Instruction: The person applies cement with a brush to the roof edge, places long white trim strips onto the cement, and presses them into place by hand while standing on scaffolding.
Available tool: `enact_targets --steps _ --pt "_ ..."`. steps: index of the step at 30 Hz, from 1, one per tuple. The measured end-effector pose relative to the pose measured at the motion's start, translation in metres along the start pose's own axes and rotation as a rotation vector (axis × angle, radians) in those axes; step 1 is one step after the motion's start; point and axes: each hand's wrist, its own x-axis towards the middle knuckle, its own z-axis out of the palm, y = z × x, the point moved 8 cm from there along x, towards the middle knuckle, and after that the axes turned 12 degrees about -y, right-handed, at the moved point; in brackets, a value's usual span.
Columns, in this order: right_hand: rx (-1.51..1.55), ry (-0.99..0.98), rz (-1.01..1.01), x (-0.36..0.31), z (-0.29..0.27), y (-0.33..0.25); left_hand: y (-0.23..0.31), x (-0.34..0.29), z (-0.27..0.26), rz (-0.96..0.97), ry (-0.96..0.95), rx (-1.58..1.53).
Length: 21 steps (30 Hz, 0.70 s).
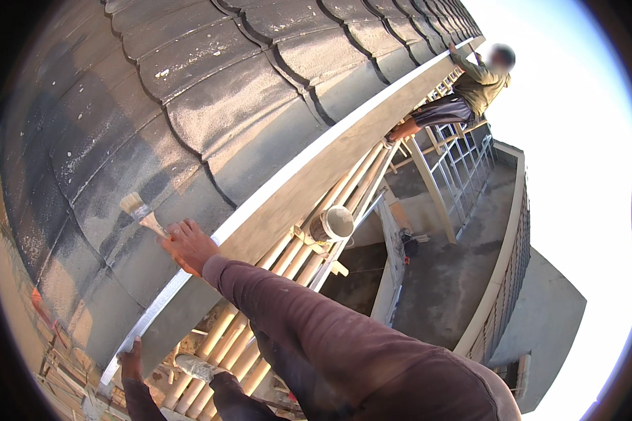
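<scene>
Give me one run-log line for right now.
right hand: grip on paintbrush, bristles over roof tiles | left hand: at white roof edge | bucket: at poles | co-worker: farther along edge

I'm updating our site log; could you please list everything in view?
Paintbrush: one, cream bristles, over tiles
Roof tiles: many, grey, upper left
Edge strip: one, white, along roof
Bucket: one, greyish, at poles
Poles: several, tan, below roof
Co-worker: one, olive top, upper right
Grid frame: one, pale, below co-worker
Floor: one, grey, centre right
Sky: one, white, right
Foot: one, greyish, over poles
Left hand: one, maroon sleeve, at edge strip
Right hand: one, maroon sleeve, on paintbrush
</scene>
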Motion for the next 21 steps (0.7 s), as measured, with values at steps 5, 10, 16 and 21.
enact_targets --steps 5,10,16,21 --pt "0.048 0.093 -0.002 -0.005 -0.006 0.0 0.003 -0.006 -0.003 -0.099 -0.044 -0.001" --pt "0.122 0.115 -0.01 -0.005 -0.007 0.0 0.009 -0.012 -0.008 -0.187 -0.042 0.107" --pt "0.113 0.104 -0.016 -0.004 -0.003 0.002 0.02 -0.016 -0.008 -0.184 -0.086 0.11" --pt "0.126 0.114 -0.003 -0.006 -0.003 0.0 0.015 -0.016 -0.009 -0.181 -0.078 0.135"
